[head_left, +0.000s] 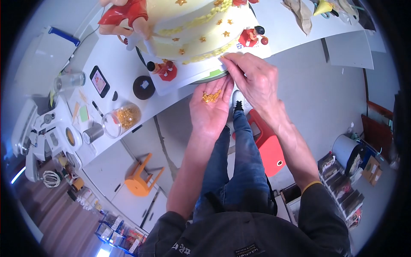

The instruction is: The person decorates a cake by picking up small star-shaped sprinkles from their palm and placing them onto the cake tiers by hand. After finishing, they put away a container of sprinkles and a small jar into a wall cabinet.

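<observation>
A large pale yellow cake with gold stars and yellow piped trim stands on a white board at the top. My left hand lies palm up below its edge, cupping a small heap of gold pieces. Beside it, my right hand pinches near the cake's lower edge; a tiny gold piece shows at the fingertips. Small red and black figurines sit at the cake's base, one left and one right of my hands.
Left on the table are a phone, a black round object, an open jar of gold pieces and a white mixer. Below stand an orange stool and a red stool. Paper wrapping lies top right.
</observation>
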The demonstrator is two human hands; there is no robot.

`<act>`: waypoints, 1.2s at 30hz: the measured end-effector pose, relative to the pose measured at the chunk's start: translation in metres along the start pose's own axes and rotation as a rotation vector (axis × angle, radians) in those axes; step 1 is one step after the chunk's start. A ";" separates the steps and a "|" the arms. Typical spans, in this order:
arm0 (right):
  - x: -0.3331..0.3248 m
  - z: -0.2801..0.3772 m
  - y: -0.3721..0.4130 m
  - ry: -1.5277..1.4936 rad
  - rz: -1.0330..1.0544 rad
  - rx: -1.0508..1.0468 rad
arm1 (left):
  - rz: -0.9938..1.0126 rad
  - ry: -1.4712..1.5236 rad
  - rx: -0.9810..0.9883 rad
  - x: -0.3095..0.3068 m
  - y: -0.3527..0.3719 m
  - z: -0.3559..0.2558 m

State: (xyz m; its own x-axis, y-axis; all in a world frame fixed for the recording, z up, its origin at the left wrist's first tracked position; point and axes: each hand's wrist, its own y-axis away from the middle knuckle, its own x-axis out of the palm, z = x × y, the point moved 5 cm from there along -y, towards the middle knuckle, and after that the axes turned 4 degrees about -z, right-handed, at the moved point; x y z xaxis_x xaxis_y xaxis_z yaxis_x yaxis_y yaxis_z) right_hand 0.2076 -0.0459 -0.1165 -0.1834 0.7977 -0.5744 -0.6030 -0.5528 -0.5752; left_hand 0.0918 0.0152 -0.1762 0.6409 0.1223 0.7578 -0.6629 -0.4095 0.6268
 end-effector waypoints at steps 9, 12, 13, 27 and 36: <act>0.001 0.003 -0.005 0.027 -0.015 -0.074 | -0.004 0.036 -0.013 -0.006 0.000 -0.002; 0.001 0.001 -0.005 0.016 -0.055 -0.070 | 0.017 0.039 -0.020 -0.009 -0.001 -0.003; 0.001 0.000 -0.005 0.014 -0.064 -0.062 | 0.027 0.040 -0.022 -0.009 -0.001 -0.003; -0.011 0.006 -0.002 -0.007 -0.001 0.025 | 0.058 0.029 -0.042 -0.009 0.003 -0.003; -0.025 0.023 0.044 -0.097 0.541 0.300 | 0.063 -0.029 -0.184 -0.016 0.005 0.020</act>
State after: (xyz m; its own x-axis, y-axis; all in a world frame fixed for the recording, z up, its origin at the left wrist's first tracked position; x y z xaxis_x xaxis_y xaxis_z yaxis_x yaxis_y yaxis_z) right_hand 0.1674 -0.0847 -0.1143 -0.5852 0.4495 -0.6750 -0.5939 -0.8043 -0.0207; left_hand 0.0858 -0.0074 -0.1892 0.6053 0.0747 0.7925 -0.7598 -0.2425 0.6032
